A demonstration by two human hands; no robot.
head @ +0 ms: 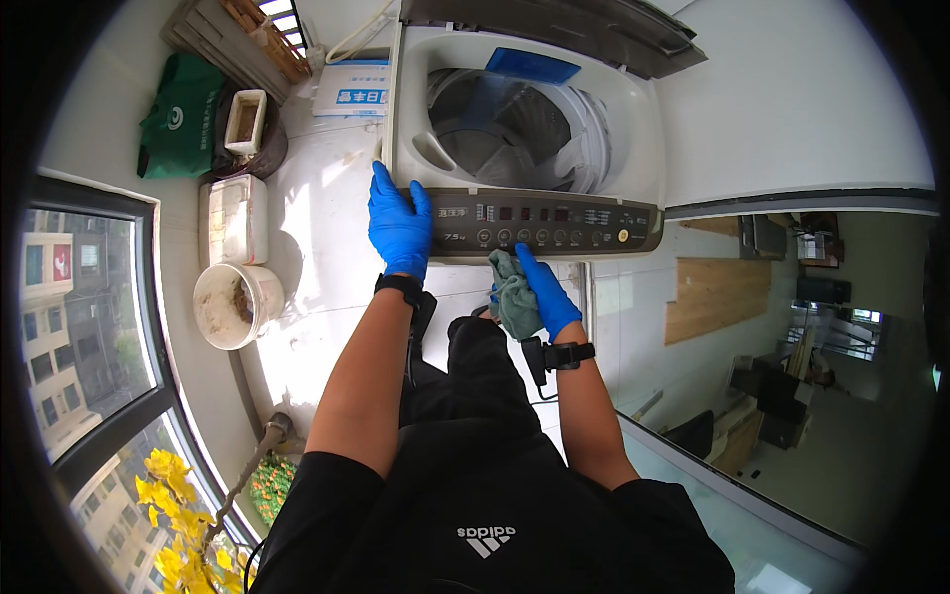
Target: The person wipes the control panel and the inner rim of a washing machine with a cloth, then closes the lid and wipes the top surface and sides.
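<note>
A top-loading washing machine (646, 141) stands before me with its dark lid (549, 30) raised. Its drum (505, 134) is in view, with a blue plastic part (533, 65) at the rim. My left hand (401, 223), in a blue rubber glove, rests on the left end of the control panel (549, 223), its fingers spread over the corner and holding nothing. In my right hand (548, 293), gloved too, is a crumpled grey-green cloth (514, 297), just below the panel's near edge. Some fingers of that hand are hidden behind the cloth.
A white bucket (252, 304), a lidded whitish box (236, 223), a planter (246, 122) and a green bag (182, 119) stand along the left wall. A blue-and-white carton (351, 89) lies beside the machine. Yellow flowers (178, 520) are at lower left, and a glass partition (742, 475) is at right.
</note>
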